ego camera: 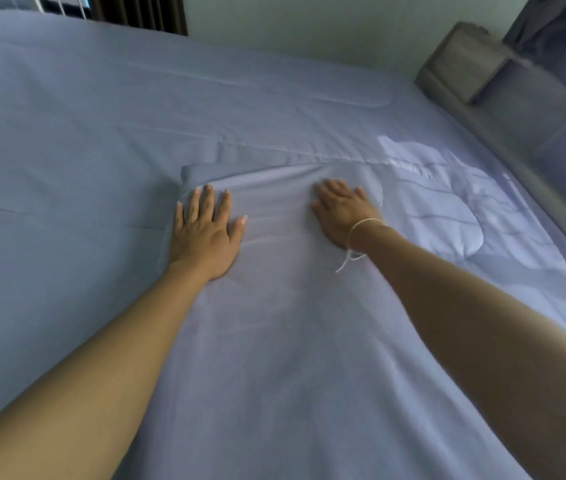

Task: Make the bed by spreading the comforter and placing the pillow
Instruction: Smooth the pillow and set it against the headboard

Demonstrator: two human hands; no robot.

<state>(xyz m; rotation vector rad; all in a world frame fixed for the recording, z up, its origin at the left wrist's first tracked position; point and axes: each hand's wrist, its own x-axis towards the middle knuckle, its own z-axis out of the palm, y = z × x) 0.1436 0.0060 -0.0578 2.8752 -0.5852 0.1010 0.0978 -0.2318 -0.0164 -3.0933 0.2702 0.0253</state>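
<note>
the left hand (205, 233) and right hand (342, 213) lie flat, fingers spread, on the folded pale blue quilted comforter (274, 341) over the blue bed sheet (67, 116).

Far past our hands, up and to the right, we see a brown padded headboard (461, 64) with a boxy corner. A pale wall (309, 26) stands behind it. At the far right, well beyond our right hand, a dark blue curtain (561, 39) hangs down. Far ahead of our left hand we see dark brown curtain folds (143, 10), and just left of them thin white bars (63, 5).
</note>
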